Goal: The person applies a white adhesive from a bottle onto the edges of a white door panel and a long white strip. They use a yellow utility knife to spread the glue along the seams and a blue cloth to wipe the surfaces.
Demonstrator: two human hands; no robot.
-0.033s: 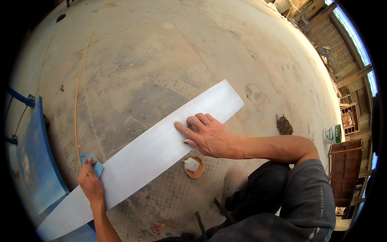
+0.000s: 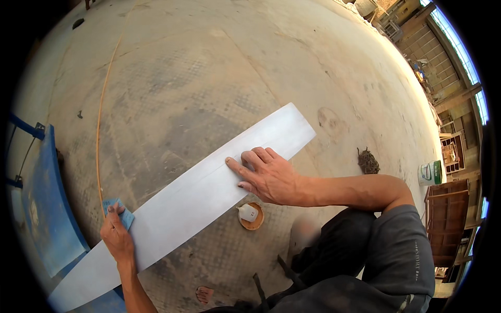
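A long pale grey-white board (image 2: 182, 201) runs slantwise from the lower left to the upper middle. My left hand (image 2: 118, 237) is closed on a folded piece of blue sandpaper (image 2: 125, 218) at the board's far edge, the thumb on top of it. Farther up the board, my right hand (image 2: 269, 176) rests on the white surface. Its index finger is stretched out along the board and the thumb stands apart from it. The other fingers are bent, and nothing shows in this hand. A faint dark line crosses the board by the index fingertip.
Beside the board's near edge a small white bottle (image 2: 248, 213) lies in a round tan dish (image 2: 257, 223) on the floor. Blue metal panels (image 2: 52, 203) stand at the left. An orange hose (image 2: 99, 135) trails across the concrete. A dark tangled clump (image 2: 368, 161) and a bucket (image 2: 430, 173) are at right.
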